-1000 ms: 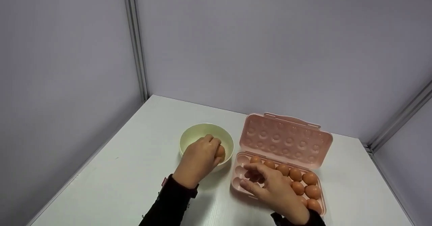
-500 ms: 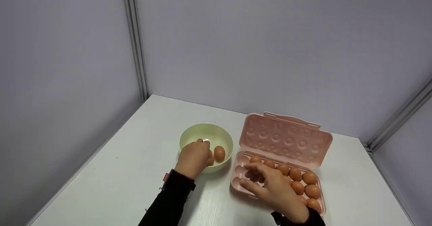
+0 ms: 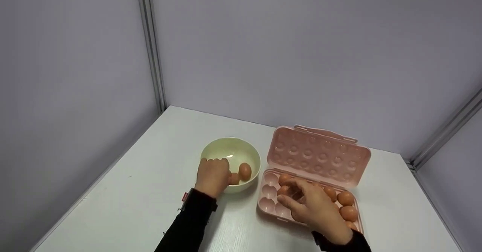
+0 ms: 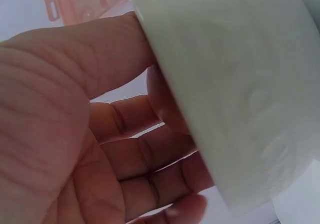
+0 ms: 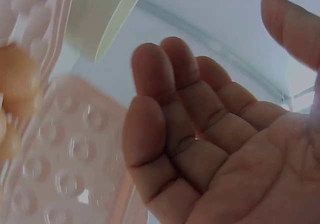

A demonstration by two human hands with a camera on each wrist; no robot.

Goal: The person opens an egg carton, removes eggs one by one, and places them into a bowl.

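Bowl [image 3: 230, 151]: two eggs [image 3: 244, 171]; carton [image 3: 269, 203]: several.

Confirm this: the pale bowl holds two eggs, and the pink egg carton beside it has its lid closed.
Wrong on the lid. The head view shows the pink egg carton with its lid open, standing up behind the rows. The pale bowl does hold two eggs.

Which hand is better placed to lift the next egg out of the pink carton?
The right hand. It hovers over the carton with fingers spread above the eggs, holding nothing. The left hand rests on the near rim of the bowl, away from the carton.
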